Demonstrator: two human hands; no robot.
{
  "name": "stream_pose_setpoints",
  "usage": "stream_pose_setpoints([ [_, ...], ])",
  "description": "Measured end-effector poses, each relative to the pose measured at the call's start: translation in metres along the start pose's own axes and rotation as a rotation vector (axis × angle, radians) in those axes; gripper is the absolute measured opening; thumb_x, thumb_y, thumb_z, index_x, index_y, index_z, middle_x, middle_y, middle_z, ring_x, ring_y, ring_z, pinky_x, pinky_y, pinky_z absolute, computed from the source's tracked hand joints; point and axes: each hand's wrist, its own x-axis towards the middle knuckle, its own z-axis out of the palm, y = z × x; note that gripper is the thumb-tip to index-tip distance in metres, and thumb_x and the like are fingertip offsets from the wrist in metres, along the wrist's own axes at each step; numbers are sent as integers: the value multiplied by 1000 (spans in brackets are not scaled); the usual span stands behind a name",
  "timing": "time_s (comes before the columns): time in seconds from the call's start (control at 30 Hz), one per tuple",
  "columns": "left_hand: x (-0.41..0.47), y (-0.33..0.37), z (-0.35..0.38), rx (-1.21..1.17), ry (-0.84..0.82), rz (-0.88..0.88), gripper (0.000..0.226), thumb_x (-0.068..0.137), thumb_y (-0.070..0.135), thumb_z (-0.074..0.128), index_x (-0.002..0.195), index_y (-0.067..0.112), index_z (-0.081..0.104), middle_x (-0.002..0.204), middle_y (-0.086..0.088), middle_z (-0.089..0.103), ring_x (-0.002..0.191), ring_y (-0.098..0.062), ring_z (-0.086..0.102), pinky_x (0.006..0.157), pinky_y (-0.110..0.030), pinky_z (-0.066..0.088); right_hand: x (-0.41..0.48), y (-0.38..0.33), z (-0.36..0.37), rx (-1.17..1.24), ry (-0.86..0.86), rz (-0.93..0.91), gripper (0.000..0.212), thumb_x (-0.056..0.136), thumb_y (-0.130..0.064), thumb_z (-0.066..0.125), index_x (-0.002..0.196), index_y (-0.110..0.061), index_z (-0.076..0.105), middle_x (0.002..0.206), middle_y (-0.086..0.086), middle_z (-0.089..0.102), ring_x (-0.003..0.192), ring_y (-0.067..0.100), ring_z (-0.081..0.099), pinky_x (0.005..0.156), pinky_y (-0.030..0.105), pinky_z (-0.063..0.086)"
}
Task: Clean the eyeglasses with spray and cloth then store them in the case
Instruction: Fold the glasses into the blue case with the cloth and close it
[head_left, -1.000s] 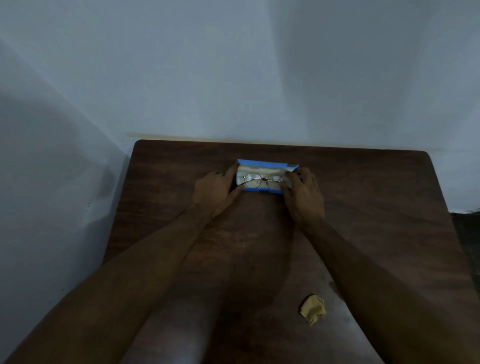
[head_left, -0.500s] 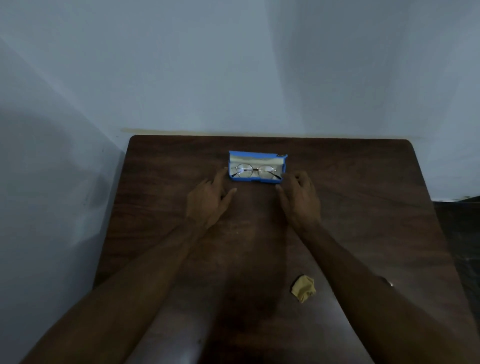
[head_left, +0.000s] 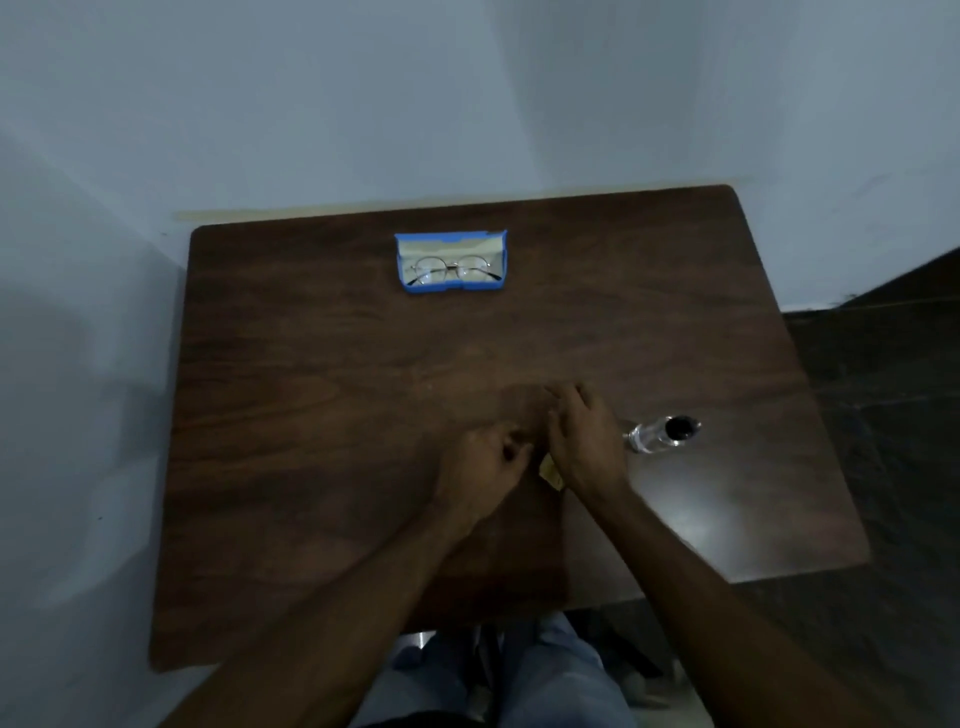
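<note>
- Dark wooden table (head_left: 311, 415), pale walls (head_left: 467, 104) behind.
- Open blue case (head_left: 451, 289) holds eyeglasses (head_left: 430, 270) at the far edge.
- At yellow cloth (head_left: 551, 474), left hand (head_left: 483, 462) and right hand (head_left: 587, 441) curl; grip unclear.

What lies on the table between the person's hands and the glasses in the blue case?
Nothing visible: only the table's dark wood separates the left hand and right hand from the eyeglasses in the open case. The spray bottle lies off to the right, and the cloth peeks out beneath the right hand.
</note>
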Motion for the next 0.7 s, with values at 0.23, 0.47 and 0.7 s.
stream_pose_setpoints([
  [0.23, -13, 34, 28, 181, -64, -52, 36, 98, 57, 58, 105, 23, 70, 106, -2, 75, 97, -27, 71, 76, -38, 54, -42, 20, -4, -27, -119, 145, 30, 88, -24, 53, 114, -14, 64, 114, 13, 62, 99, 34, 60, 77, 42, 53],
  [0.47, -11, 38, 21, 58, -176, 1, 12, 81, 34, 73, 87, 25, 67, 95, 3, 72, 90, -20, 68, 74, -34, 52, -45, 29, -19, 116, -204, 120, 14, 77, -25, 62, 82, -13, 66, 80, 0, 60, 86, 26, 58, 74, 43, 49],
  [0.7, 2, 44, -18, -568, -198, -153, 20, 94, -1, 71, 93, 19, 71, 83, -2, 74, 69, -5, 69, 63, -23, 57, -42, 12, -45, 805, -192, 254, 10, 84, -6, 78, 85, -7, 68, 84, 6, 72, 81, 19, 68, 76, 34, 54],
])
